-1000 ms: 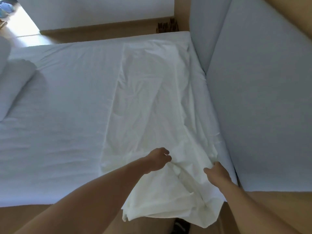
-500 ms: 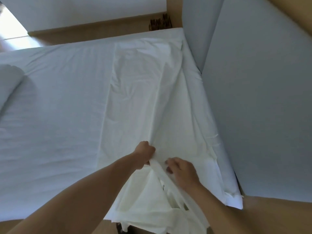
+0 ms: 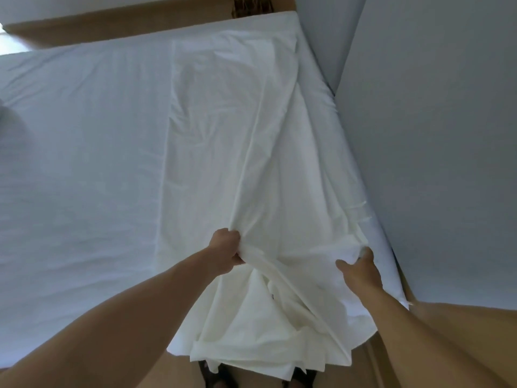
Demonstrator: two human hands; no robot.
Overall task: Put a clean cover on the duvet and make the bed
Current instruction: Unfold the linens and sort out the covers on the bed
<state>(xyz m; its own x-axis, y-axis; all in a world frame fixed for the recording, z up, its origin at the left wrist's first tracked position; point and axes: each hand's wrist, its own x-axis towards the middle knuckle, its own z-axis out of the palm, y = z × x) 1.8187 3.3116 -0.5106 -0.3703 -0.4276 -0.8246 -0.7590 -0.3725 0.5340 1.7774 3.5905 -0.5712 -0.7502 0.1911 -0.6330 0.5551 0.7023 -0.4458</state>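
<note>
Right hand (image 3: 359, 271), now well apart from left hand (image 3: 225, 249), both fists full of duvet cover (image 3: 232, 135).

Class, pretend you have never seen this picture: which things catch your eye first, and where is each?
Two bare arms reach in from below: the left hand and the right hand each grip the near end of a creamy white duvet cover. It lies as a long strip along the right side of the bed, its near end hanging over the edge. Grey padded panels fill the right.
</note>
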